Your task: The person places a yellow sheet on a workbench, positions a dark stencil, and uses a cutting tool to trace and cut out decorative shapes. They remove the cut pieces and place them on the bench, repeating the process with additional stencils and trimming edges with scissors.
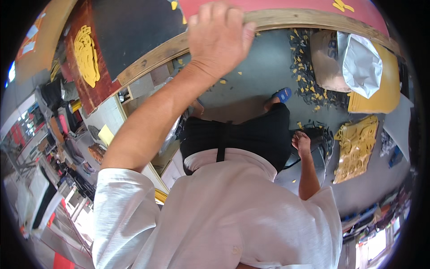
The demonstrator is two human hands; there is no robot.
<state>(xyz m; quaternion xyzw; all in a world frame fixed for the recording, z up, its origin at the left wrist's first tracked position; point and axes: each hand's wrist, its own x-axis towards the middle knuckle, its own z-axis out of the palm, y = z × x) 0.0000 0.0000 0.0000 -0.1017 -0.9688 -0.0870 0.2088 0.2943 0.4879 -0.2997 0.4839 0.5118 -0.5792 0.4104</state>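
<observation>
My left hand [219, 38] reaches forward and rests on the wooden edge [165, 50] of a worktable. Its thumb is spread along the edge, and its fingers lie over the rim towards the red sheet [277, 5] on top, partly foreshortened. A dark sheet [134, 33] covers the table to the left of this hand. Down beside my right thigh hangs my right hand [303, 141], its fingers curled in, with nothing seen sticking out of them. A black seat-like object [313, 154] stands close by that hand, partly hidden by my arm.
Yellow cut-out pieces [86, 56] lie on a dark red board at the left. Black and yellow scraps [309, 76] litter the floor. To the right are a brown sack [327, 60], a silver bag [363, 67] and a punched yellow sheet [356, 148]. Crowded shelves [67, 139] stand at far left.
</observation>
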